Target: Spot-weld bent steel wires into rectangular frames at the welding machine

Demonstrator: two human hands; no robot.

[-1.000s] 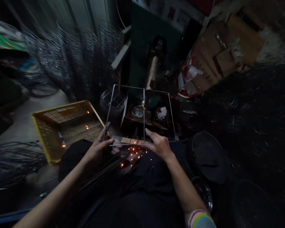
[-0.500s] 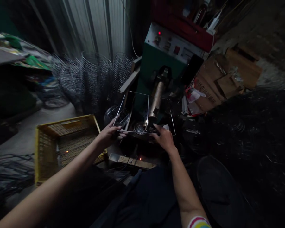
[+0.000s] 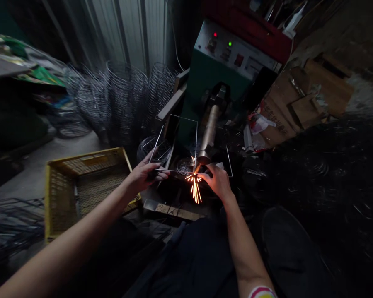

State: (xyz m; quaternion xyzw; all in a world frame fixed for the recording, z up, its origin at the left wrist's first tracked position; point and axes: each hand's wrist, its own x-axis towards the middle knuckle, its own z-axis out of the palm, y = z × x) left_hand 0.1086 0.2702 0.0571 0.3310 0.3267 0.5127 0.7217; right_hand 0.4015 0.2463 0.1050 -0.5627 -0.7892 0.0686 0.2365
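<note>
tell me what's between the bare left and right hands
In the head view, part of a thin silver wire frame lies between the left hand and right hand, with bright orange sparks nearer the right.

Dim; deepest shadow at right. Glowing: orange sparks (image 3: 195, 191), red indicator lamp (image 3: 215, 34), green indicator lamp (image 3: 230, 44). Outer edges stretched, blurred.

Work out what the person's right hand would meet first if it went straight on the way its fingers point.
Going up and left in the picture, the right hand would probably meet the bronze-coloured cylinder first, at its lower end; depth is unclear, so it might pass beneath.
</note>
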